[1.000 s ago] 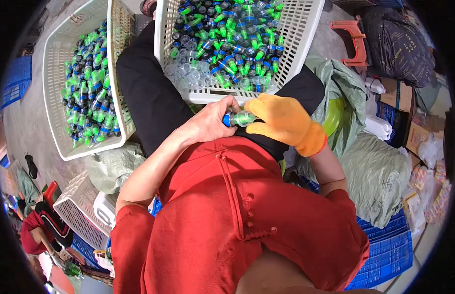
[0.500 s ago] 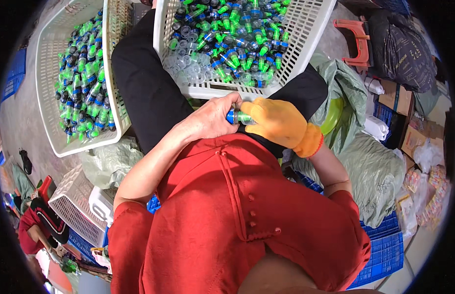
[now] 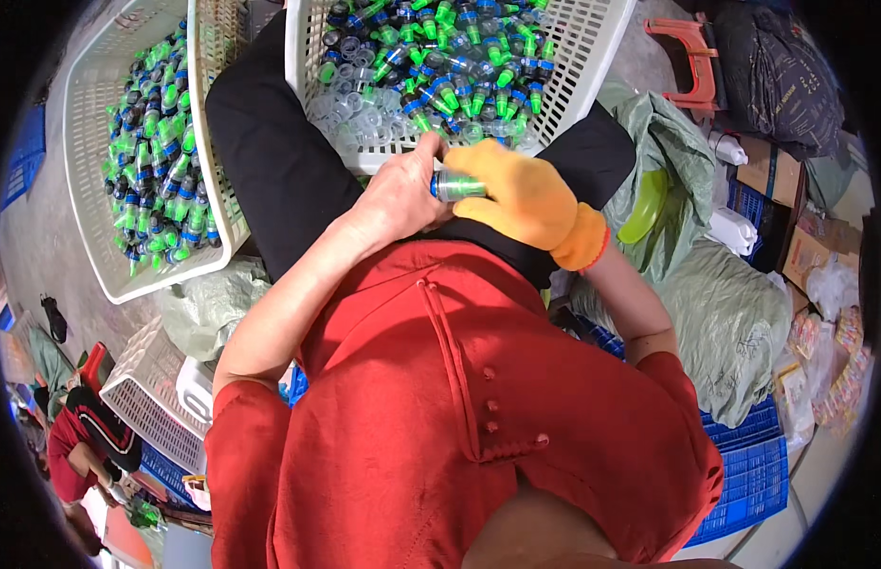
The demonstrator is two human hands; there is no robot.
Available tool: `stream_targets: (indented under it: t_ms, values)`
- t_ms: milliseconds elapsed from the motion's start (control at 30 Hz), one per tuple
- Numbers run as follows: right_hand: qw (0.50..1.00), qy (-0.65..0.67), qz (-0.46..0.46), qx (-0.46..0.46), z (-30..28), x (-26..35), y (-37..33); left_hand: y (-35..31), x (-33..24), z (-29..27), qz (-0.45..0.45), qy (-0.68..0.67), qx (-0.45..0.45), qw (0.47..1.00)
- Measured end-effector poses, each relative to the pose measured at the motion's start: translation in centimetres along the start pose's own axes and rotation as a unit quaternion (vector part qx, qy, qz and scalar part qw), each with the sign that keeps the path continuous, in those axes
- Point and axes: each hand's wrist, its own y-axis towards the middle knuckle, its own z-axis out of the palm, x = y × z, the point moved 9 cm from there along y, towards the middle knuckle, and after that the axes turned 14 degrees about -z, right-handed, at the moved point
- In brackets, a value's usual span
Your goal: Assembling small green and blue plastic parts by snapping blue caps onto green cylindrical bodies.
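Note:
Over my lap, both hands meet on a small plastic bottle-shaped piece [image 3: 456, 186] with a blue band, a clear end and green inside. Bare-skinned, my left hand [image 3: 395, 197] is closed round its blue end. An orange knitted glove covers my right hand [image 3: 524, 197], whose fingers wrap the green end and look slightly blurred. Just beyond the hands, a white slotted crate [image 3: 584, 81] holds many similar green, blue and dark pieces. Loose clear plastic cups [image 3: 357, 121] lie in its near left part.
Another white crate [image 3: 80, 180] full of such pieces stands at my left. To the right lie a grey-green sack [image 3: 725, 322], a lime-green object [image 3: 646, 207], a red plastic stool [image 3: 689, 62] and a black bag [image 3: 777, 85]. Another person [image 3: 75, 450] is at the lower left.
Both hands have moved slightly up and left with the piece. The gloved hand has turned a little, and more of the piece's clear and green part shows between the hands.

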Motion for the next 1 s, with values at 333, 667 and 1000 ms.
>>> stream_targets:
  t_ms: [333,667,1000]
  values:
    - [0.768,0.531,0.356,-0.022,6.8,-8.7,-1.5,2.5,-1.8,-3.8,0.067,0.175,-0.164,0.968]
    - [0.913,-0.381,0.1,-0.101,-12.0,-31.3,6.4,20.3,6.1,-2.9,0.035,0.269,-0.333,0.903]
    - [0.754,-0.626,0.059,0.189,-15.0,-40.6,12.7,17.4,5.8,-5.9,0.006,-0.043,-0.237,0.971]
